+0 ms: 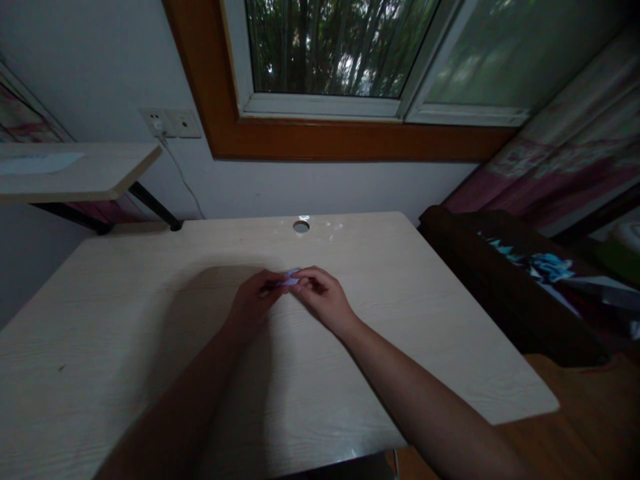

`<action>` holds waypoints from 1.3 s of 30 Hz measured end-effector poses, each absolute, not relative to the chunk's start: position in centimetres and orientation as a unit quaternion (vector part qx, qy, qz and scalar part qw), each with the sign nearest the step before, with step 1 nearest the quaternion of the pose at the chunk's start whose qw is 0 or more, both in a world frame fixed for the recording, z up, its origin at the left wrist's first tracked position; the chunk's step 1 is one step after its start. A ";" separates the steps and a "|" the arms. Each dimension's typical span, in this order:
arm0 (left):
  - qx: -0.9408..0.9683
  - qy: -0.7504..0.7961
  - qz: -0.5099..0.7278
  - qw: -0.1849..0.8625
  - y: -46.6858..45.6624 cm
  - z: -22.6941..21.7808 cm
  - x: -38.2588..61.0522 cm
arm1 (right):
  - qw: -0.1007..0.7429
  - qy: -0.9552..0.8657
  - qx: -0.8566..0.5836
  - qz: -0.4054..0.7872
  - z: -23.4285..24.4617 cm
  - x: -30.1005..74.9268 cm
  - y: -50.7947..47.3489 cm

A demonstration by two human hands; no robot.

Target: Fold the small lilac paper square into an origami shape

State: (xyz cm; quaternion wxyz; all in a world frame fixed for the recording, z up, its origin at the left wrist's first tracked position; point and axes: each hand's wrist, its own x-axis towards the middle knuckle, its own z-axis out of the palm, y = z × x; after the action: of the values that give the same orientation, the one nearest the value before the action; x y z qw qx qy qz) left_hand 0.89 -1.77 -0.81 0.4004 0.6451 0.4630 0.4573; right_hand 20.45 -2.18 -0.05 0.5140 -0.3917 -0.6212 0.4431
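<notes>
Between my two hands is a small, pale purple piece that looks like folded paper, just above or on the wooden desk. My left hand pinches its left end between thumb and fingers. From the other side, my right hand grips the right end, with thumb below and index finger on top. The fingertips of both hands nearly meet and cover much of the piece, so its exact shape is hidden.
A round cable hole lies near the desk's back edge. At the left stands a raised shelf on black legs. A white cord runs from the wall socket. Right of the desk sits a dark brown box-like piece of furniture with cluttered items.
</notes>
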 end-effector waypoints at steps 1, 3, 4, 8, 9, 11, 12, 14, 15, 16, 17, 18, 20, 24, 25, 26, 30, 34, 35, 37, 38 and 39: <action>0.644 0.464 0.457 0.401 -1.8 -0.8 0.9 | 0.513 -0.618 -0.393 0.447 -0.1 20.4 -2.2; 0.642 0.466 0.456 0.403 -1.8 -0.7 1.0 | 0.512 -0.615 -0.395 0.452 -0.1 20.4 -2.2; 0.641 0.468 0.455 0.405 -1.9 -0.6 1.0 | 0.513 -0.614 -0.394 0.453 -0.1 20.4 -2.2; 0.638 0.464 0.461 0.407 -1.9 -0.4 1.0 | 0.513 -0.611 -0.389 0.461 -0.1 20.4 -2.3; 0.639 0.462 0.461 0.406 -1.9 -0.4 1.0 | 0.512 -0.611 -0.391 0.461 -0.1 20.4 -2.3; 0.642 0.459 0.461 0.406 -1.9 -0.5 1.0 | 0.512 -0.609 -0.394 0.459 -0.2 20.5 -2.3; 0.644 0.458 0.459 0.406 -1.9 -0.6 0.9 | 0.513 -0.609 -0.393 0.459 -0.2 20.5 -2.3; 0.647 0.456 0.457 0.406 -1.8 -0.7 0.9 | 0.516 -0.607 -0.390 0.461 -0.2 20.5 -2.3; 0.647 0.456 0.457 0.405 -1.8 -0.7 0.9 | 0.517 -0.607 -0.388 0.462 -0.2 20.5 -2.3; 0.647 0.456 0.458 0.405 -1.8 -0.8 0.9 | 0.517 -0.607 -0.387 0.463 -0.2 20.5 -2.3; 0.646 0.456 0.459 0.405 -1.8 -0.8 0.9 | 0.516 -0.607 -0.387 0.464 -0.1 20.5 -2.3; 0.645 0.456 0.462 0.405 -1.8 -0.8 0.9 | 0.516 -0.608 -0.387 0.463 -0.1 20.5 -2.4; 0.643 0.454 0.464 0.407 -1.8 -0.8 0.9 | 0.516 -0.608 -0.389 0.461 0.0 20.5 -2.4; 0.637 0.455 0.464 0.416 -1.7 -0.9 0.9 | 0.516 -0.609 -0.389 0.461 0.2 20.4 -2.4; 0.635 0.457 0.463 0.417 -1.7 -0.9 0.9 | 0.516 -0.610 -0.388 0.460 0.2 20.4 -2.4; 0.633 0.460 0.463 0.417 -1.7 -1.0 0.9 | 0.516 -0.611 -0.389 0.458 0.1 20.4 -2.4; 0.628 0.458 0.467 0.421 -1.6 -1.1 0.9 | 0.511 -0.615 -0.393 0.454 0.0 20.4 -2.4; 0.631 0.454 0.466 0.424 -1.8 -0.8 1.0 | 0.512 -0.612 -0.391 0.459 0.0 20.5 -2.4; 0.634 0.452 0.465 0.422 -1.9 -0.6 1.0 | 0.513 -0.611 -0.390 0.461 0.0 20.5 -2.4; 0.642 0.447 0.462 0.418 -2.1 -0.3 1.1 | 0.515 -0.608 -0.388 0.464 -0.1 20.5 -2.3; 0.645 0.447 0.459 0.417 -2.2 -0.2 1.1 | 0.515 -0.606 -0.387 0.466 -0.2 20.5 -2.3; 0.646 0.445 0.457 0.419 -2.2 -0.1 1.1 | 0.515 -0.605 -0.388 0.468 -0.2 20.6 -2.3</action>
State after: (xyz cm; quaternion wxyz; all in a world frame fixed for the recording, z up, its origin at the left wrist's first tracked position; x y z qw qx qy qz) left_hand 1.07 -2.24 -0.13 0.4191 0.6462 0.4450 0.4569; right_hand 20.57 -2.31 -0.20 0.5146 -0.3876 -0.6048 0.4682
